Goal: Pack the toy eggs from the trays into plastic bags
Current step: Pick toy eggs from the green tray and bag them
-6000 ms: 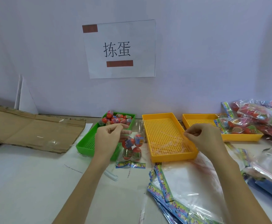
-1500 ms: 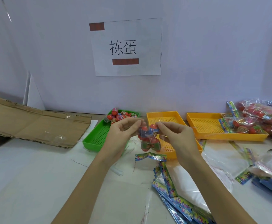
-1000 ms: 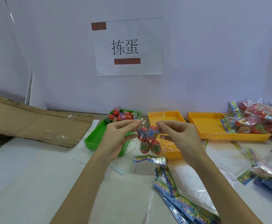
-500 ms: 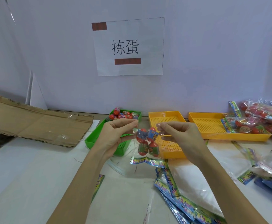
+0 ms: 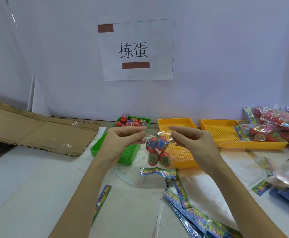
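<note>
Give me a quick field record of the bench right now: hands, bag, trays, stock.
left hand: pinches the bag's top left edge
right hand: pinches the top right edge
clear bag: held up between the hands, four toy eggs inside
green tray: loose eggs at far end
middle yellow tray: no eggs visible
right yellow tray: one filled bag on it
filled bags: piled far right
empty bags: stacked near right

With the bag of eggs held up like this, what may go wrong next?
1. Both the left hand and the right hand only pinch the top edge of the clear bag; the four toy eggs hang below, so the film may slip.
2. If dropped, eggs might roll among the empty bags.
</note>
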### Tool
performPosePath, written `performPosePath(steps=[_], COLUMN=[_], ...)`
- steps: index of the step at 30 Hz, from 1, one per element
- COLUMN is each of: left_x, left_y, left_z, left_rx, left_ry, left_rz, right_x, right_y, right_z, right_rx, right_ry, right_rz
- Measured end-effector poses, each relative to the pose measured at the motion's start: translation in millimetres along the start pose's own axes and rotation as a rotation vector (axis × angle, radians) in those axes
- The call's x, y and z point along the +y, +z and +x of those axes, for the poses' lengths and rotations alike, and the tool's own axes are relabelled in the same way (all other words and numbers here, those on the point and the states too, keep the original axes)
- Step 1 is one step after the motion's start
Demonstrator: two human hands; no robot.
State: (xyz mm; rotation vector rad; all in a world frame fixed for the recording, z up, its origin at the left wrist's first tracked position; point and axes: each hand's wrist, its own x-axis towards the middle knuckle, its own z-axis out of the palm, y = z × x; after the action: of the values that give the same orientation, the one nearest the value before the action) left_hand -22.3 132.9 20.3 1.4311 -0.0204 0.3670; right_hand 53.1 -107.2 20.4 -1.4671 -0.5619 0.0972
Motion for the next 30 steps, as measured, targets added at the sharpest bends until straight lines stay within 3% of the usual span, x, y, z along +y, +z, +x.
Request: performPosePath(steps=[7, 20, 30], left_x=[1.7, -0.7, -1.3], left_y=[-3.6, -7.8, -8.7], left_z=[-1.6, -3.1, -2.6], left_rx=[-0.058, -0.050, -0.056], left_ry=[0.035, 0.194, 0.221], left_rz=[0.005, 0.167, 0.197], right_x=[0.9, 3.3, 1.9], right_y=[-1.4, -2.3, -1.4], right_z=[2.0, 2.6, 3.2], right_rx=[-0.024, -0.045, -0.037], right_ry=[-0.031, -0.110, -0.131], right_rz=[0.074, -0.054, -0.067])
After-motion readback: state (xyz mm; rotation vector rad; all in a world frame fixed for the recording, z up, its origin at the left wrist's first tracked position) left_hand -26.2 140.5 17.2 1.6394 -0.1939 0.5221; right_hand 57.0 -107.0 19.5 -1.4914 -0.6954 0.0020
